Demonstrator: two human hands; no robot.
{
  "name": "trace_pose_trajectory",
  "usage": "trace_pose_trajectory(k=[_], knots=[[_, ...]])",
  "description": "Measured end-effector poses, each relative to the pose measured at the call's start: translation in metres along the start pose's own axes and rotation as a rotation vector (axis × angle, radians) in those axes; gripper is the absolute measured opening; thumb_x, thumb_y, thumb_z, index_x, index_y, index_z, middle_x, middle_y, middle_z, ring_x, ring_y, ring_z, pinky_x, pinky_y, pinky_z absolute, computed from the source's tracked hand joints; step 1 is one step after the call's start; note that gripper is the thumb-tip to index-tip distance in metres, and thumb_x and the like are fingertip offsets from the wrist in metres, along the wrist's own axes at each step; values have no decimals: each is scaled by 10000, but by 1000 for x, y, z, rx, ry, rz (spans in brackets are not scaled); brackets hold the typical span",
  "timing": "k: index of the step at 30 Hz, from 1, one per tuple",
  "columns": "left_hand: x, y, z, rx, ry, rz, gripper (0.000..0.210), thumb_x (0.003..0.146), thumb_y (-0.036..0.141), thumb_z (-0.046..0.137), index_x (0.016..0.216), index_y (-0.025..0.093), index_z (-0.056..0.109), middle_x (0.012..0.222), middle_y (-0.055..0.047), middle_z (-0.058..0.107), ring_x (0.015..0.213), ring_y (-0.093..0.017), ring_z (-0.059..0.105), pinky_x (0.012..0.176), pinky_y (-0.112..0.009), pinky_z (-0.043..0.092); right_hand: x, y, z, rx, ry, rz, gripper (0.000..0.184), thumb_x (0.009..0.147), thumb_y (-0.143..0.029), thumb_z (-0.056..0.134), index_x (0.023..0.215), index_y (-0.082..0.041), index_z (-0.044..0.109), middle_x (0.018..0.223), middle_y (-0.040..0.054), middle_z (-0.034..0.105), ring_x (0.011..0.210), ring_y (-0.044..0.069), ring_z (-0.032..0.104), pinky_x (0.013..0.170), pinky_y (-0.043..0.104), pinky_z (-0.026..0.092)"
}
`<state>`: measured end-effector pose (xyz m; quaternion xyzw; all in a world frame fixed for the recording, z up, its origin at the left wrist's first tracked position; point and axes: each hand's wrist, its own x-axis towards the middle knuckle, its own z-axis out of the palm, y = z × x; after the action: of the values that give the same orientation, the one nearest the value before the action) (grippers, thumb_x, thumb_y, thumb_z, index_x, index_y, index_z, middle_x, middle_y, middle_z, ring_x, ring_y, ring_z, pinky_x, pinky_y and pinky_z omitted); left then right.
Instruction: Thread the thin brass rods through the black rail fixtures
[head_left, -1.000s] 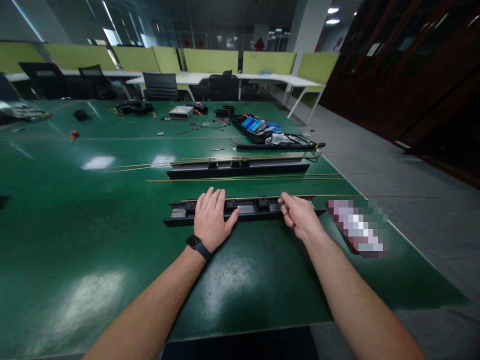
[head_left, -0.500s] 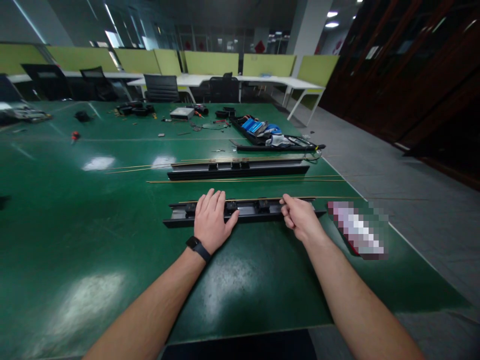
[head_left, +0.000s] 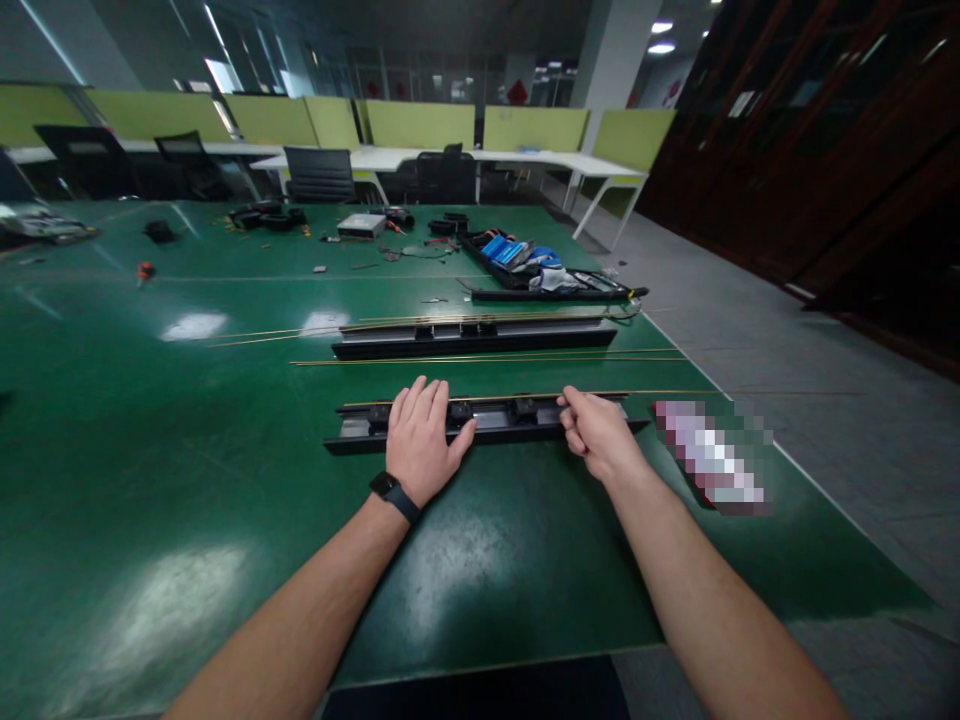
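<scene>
At the left, a small orange-red object (head_left: 145,271) is seen on the green table (head_left: 225,450), well apart from the black channel (head_left: 517,437) that is laid crosswise under both hands. Near that channel's left end, the left hand (head_left: 421,440) is placed flat across it, fingers together and extended, thumb spread to the right, nothing being gripped; a dark watch (head_left: 394,495) is worn on its wrist. By these fingers a thin brass-coloured rod (head_left: 660,392) is partly hidden, so whether it is touched by them cannot be told. Black blocks (head_left: 523,409) are set inside the channel on both sides of the left hand. Beyond, loose rods (head_left: 480,359) and a second channel (head_left: 476,346) are lined up nearly parallel. Near the first channel's right end, the rod is pinched between thumb and forefinger of the right hand (head_left: 596,435), the other fingers being curled in. Its long axis is aligned left to right with the channel, along the far wall; its right end is extended past the table's edge. A straight, slender, dull-gold look is shown by it. Farthest right, just beside the channel, a pinkish item (head_left: 709,455) is masked by pixels
</scene>
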<state>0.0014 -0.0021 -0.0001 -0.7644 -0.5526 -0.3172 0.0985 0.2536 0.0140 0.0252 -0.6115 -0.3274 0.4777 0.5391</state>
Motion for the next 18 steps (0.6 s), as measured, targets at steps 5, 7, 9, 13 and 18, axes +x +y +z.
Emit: trace_pose_trajectory(k=[5,7,9,13,18], knots=[[0,-1,1,4,-2,1,610,981,498,525,1458,119,529,1444,-176,604,1460,-347,442,1242,-526,273,0,0,0,-46,-37,7,308,934,-436,661,816,-155,615,483,-38,533,252,42,333,280,176,154],[0,-1,1,-4,-2,0,612,976,497,532,1457,120,531,1447,-179,601,1457,-349,445,1240,-528,275,1,0,0,-24,3,31,311,941,-449,645,827,-163,603,479,-39,533,248,48,331,279,179,153],[0,0,1,-10,2,3,609,976,498,533,1450,116,536,1443,-180,603,1455,-349,448,1240,-523,275,2,0,0,6,41,44,290,947,-439,628,838,-174,586,474,-47,529,246,52,329,278,179,158],[0,0,0,-2,9,6,602,983,498,526,1440,106,542,1437,-179,608,1453,-345,449,1242,-512,270,1,2,0,4,20,6,254,939,-399,635,828,-178,579,476,-54,524,252,51,337,278,174,159],[0,0,0,11,5,7,612,983,503,528,1443,98,536,1440,-177,607,1453,-342,448,1244,-509,271,-1,0,1,-38,-19,12,272,945,-400,634,818,-162,600,483,-42,533,252,47,335,280,176,158]])
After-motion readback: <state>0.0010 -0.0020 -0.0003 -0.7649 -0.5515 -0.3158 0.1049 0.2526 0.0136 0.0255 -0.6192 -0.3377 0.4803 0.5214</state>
